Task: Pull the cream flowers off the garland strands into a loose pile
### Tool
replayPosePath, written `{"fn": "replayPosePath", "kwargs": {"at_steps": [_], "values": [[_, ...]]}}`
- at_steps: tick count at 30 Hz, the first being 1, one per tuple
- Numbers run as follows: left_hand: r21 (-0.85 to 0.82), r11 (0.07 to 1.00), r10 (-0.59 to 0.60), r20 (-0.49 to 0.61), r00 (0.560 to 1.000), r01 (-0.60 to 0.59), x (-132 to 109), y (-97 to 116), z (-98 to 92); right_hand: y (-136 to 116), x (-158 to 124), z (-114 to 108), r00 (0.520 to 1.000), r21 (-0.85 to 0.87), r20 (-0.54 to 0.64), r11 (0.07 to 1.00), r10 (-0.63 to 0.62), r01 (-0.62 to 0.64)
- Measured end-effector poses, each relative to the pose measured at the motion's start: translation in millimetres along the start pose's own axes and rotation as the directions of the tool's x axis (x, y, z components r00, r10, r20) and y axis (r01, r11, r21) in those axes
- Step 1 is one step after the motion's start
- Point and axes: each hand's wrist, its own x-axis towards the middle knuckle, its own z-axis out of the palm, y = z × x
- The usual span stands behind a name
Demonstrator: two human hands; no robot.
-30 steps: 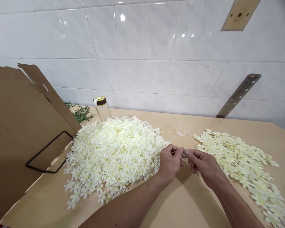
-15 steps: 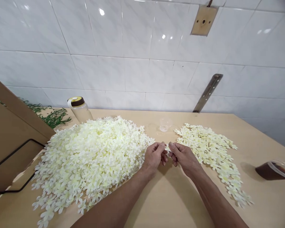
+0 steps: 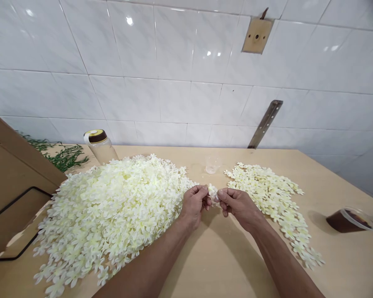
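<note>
Between my two hands, above the table, is a small white artificial flower [image 3: 211,190]. My left hand [image 3: 195,202] pinches its left side with thumb and fingers. On the other side, my right hand [image 3: 236,203] grips the flower's right edge, fingertips pressed together. A big heap of loose cream-white flowers [image 3: 121,203] spreads out to the left of my hands. To the right lies a thinner, flatter patch of similar, yellower flowers [image 3: 267,188]. A small clear plastic cup [image 3: 212,166] stands just beyond my hands.
The wooden table [image 3: 205,265] meets a tiled wall. A bottle [image 3: 102,148] with a brown and yellow lid stands behind the heap. Green artificial sprigs [image 3: 66,157] and a cardboard box [image 3: 15,165] are at left. A container of dark liquid [image 3: 349,220] sits at right.
The view has shifted slightly, so the scene sits a little further left. More of the flower shows between my fingertips, and my hands are still close together.
</note>
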Motion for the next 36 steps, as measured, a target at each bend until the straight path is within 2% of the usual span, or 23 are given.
{"fn": "replayPosePath", "kwargs": {"at_steps": [4, 9, 14, 17, 21, 23, 27, 31, 36], "values": [[-0.028, 0.999, 0.024, -0.070, 0.997, -0.026, 3, 1, -0.9, -5, -1, -7, 0.999, -0.009, -0.044, 1.000, -0.023, 0.023], [-0.033, 0.999, 0.030, -0.074, 0.997, -0.032, 1, 2, 0.6, -6, -1, -7, 0.995, -0.038, -0.087, 0.998, -0.046, 0.042], [-0.052, 0.998, 0.026, -0.079, 0.996, -0.031, 1, 4, 1.3, -4, 0, -6, 0.991, 0.005, -0.130, 1.000, 0.006, -0.006], [-0.044, 0.998, 0.039, -0.066, 0.997, -0.042, 2, 4, 0.0, -1, 1, -4, 0.987, -0.057, -0.162, 0.998, 0.009, -0.019], [0.002, 0.996, 0.085, -0.064, 0.994, -0.085, 1, 5, -0.4, 0, -2, 2, 0.997, -0.267, -0.051, 0.962, -0.064, 0.048], [0.060, 0.991, 0.125, -0.064, 0.990, -0.121, 0, 5, 0.7, 0, -3, 6, 0.997, -0.318, -0.020, 0.946, -0.073, 0.062], [0.197, 0.966, 0.181, -0.046, 0.982, -0.169, -3, 3, 3.7, -2, -4, 9, 0.993, -0.224, -0.074, 0.972, -0.096, 0.077], [0.288, 0.943, 0.188, -0.050, 0.981, -0.166, -5, -2, 5.0, -1, -3, 11, 0.996, -0.071, -0.065, 0.996, -0.064, 0.060], [0.313, 0.931, 0.219, -0.067, 0.973, -0.188, -6, -5, 6.4, 5, 0, 12, 0.996, -0.056, -0.069, 0.997, -0.050, 0.046]]}}
